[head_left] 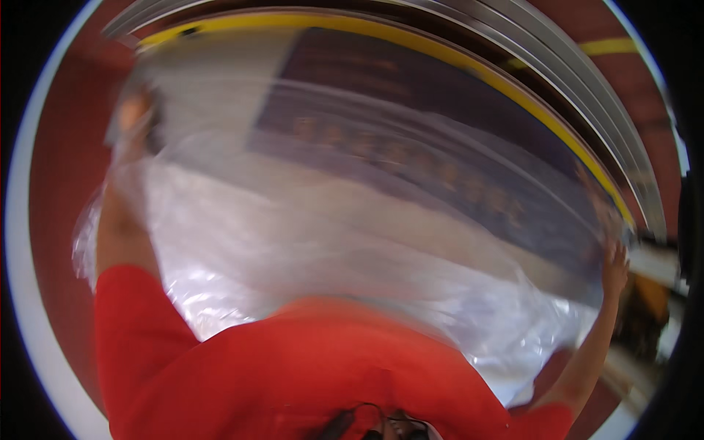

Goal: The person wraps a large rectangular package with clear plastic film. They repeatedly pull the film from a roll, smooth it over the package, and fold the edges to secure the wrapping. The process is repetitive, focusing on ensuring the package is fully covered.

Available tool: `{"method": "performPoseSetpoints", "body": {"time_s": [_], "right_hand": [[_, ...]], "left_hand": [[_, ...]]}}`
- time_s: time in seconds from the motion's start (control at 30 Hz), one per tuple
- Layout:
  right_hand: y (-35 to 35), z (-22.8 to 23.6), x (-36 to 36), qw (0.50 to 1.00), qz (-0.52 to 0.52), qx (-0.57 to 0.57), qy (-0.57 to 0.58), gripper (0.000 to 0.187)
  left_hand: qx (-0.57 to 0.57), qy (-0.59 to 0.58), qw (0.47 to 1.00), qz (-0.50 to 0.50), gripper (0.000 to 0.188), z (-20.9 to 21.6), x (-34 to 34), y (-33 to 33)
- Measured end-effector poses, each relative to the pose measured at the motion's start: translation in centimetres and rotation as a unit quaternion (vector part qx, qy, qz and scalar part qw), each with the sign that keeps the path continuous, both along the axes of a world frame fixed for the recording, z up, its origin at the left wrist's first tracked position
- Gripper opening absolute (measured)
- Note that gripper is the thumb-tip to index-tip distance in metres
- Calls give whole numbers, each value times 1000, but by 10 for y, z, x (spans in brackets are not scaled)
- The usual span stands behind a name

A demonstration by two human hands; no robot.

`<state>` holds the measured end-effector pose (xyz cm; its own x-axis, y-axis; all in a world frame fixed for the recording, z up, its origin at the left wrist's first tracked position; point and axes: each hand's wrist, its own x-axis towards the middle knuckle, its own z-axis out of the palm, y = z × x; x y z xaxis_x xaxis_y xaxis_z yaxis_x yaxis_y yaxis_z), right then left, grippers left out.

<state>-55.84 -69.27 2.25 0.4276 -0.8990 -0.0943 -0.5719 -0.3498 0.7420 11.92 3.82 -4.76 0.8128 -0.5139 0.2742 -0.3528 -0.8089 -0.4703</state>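
A large flat grey-beige piece (220,81) with a dark purple printed block and yellow edging spreads in front of me. Clear plastic sheeting (308,227) covers much of it and bunches in shiny folds towards my body. At the far left corner is my left hand (136,114), with plastic around its wrist; motion smears its fingers. My right hand (614,265) is at the right edge of the piece, its fingers bent around the edge of the plastic. Blur hides the exact grip.
Curved-looking metal rails (543,44) run behind the far yellow edge. The floor (59,198) is dark red, with a yellow line (609,47) at the far right. Indistinct brown and dark items (645,304) stand beyond my right forearm.
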Motion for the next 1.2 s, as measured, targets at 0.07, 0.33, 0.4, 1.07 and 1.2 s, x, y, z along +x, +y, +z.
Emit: {"method": "performPoseSetpoints", "body": {"time_s": [0.07,0.33,0.4,1.07,1.2], "right_hand": [[41,-8,36,860,304,175,-372,40],[197,59,194,794,304,259,-459,43],[305,74,231,728,503,305,-353,45],[401,45,241,-13,-103,870,-482,13],[380,120,148,176,53,724,-665,44]], "left_hand": [[-246,43,964,89,28,16,-18,-35],[-342,42,931,124,33,45,-60,-66],[-348,40,926,143,33,33,-55,-64],[-271,140,940,153,43,17,-8,-47],[-274,142,939,153,45,18,-6,-52]]}}
